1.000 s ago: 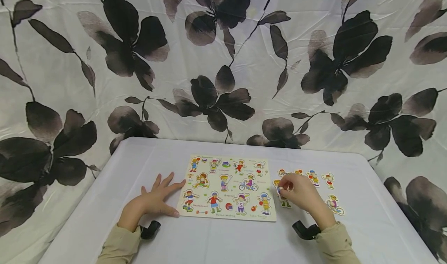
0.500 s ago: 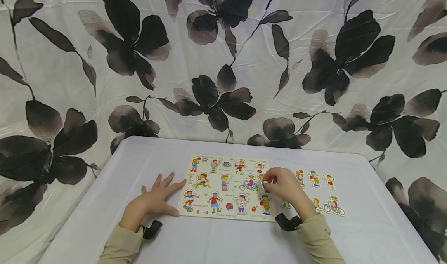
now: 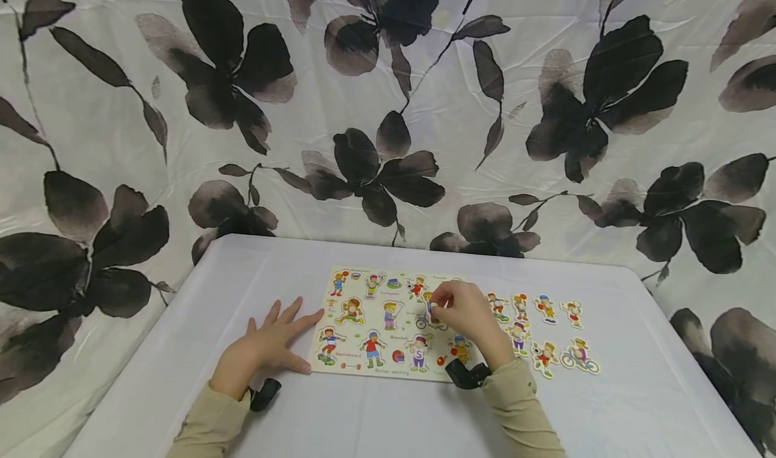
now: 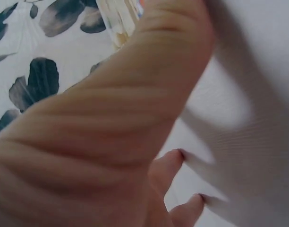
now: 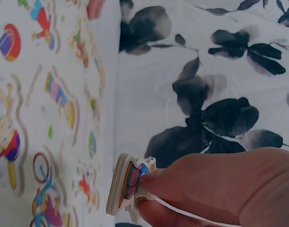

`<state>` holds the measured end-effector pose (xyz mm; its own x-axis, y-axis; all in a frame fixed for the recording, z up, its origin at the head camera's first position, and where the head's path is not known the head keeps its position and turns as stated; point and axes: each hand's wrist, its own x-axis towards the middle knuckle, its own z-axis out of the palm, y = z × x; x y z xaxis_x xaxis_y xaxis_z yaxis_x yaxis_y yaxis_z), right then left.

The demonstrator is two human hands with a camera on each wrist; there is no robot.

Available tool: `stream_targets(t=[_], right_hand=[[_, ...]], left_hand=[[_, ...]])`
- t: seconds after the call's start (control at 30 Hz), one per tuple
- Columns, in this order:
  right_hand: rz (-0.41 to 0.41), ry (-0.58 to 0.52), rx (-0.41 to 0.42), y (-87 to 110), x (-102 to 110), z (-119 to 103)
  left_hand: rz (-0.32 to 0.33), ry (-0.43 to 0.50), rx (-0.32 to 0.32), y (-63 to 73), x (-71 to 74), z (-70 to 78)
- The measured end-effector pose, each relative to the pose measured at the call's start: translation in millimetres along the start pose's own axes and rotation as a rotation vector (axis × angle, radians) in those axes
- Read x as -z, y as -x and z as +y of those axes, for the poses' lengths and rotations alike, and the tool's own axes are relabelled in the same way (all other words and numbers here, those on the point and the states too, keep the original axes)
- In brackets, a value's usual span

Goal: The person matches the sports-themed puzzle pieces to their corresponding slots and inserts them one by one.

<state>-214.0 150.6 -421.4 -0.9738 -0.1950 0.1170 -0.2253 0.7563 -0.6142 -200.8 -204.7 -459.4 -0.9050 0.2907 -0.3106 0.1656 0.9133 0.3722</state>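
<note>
We rested our left hand (image 3: 268, 343), fingers spread, on the surface (image 3: 376, 417) at the left edge of the picture board (image 3: 371, 320). Our right hand (image 3: 474, 318) pinched a figure piece (image 5: 130, 182) over the board's right half. Loose pieces (image 3: 580, 357) lay right of the board; beyond hung flowered cloth (image 3: 388, 60).

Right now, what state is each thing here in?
Sports puzzle board: flat on the table.
Held puzzle piece: pinched above the board.
Cyclist piece: lying loose.
Other loose pieces: lying right of the board.
Left hand: fingers spread, at the board's edge.
Right hand: pinching that piece.
Floral backdrop: hanging, creased.
</note>
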Motion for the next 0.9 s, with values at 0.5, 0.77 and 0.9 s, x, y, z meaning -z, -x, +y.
stream_targets(t=[0.5, 0.77, 0.9], right_hand=[[0.023, 0.022, -0.034, -18.9, -29.0, -33.0], [0.036, 0.072, -0.031, -25.6, -48.4, -46.7], [0.037, 0.121, -0.027, -28.6, -63.0, -44.4]], left_hand=[[-0.006, -0.043, -0.007, -4.7, 12.8, 10.0], [-0.025, -0.006, 0.009, -7.2, 10.8, 7.1], [-0.033, 0.006, 0.011, -7.6, 11.3, 7.3]])
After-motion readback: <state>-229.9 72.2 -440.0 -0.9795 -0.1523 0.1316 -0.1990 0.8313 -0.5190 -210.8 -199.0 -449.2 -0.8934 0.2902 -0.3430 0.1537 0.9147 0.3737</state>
